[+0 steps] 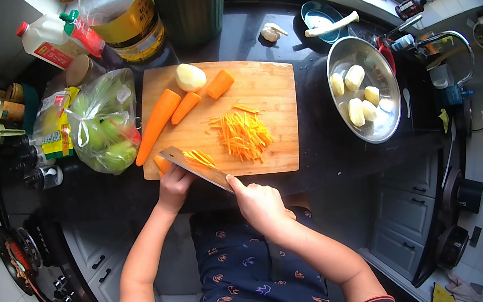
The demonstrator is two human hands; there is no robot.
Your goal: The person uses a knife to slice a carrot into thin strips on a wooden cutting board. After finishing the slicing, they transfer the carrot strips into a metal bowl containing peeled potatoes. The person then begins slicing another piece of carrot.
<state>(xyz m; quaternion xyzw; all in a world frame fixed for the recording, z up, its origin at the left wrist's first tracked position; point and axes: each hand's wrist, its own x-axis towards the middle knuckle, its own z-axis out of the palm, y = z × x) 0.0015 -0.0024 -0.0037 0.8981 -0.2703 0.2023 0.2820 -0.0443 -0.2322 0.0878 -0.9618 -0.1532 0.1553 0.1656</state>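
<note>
My right hand (pixel 261 206) grips a kitchen knife (pixel 199 170), its broad blade slanting over the near edge of a wooden cutting board (pixel 279 101). Pressed close to the blade, my left hand (pixel 174 187) has its fingers curled on a carrot piece (pixel 161 162), partly hidden by hand and knife. Fresh carrot strips (pixel 199 157) lie along the blade's other side. A larger heap of carrot shreds (pixel 244 136) covers the board's middle right. Farther back rest a long peeled carrot (pixel 157 124), two shorter carrot pieces (pixel 185 107) and a peeled potato (pixel 190 77).
Left of the board sits a clear bag of green vegetables (pixel 105 125). Bottles (pixel 53 41), a big oil jug (pixel 127 27) and a dark green utensil holder (pixel 193 13) stand behind. To the right, a steel bowl (pixel 393 117) holds several peeled potatoes; garlic (pixel 271 33) lies farther back.
</note>
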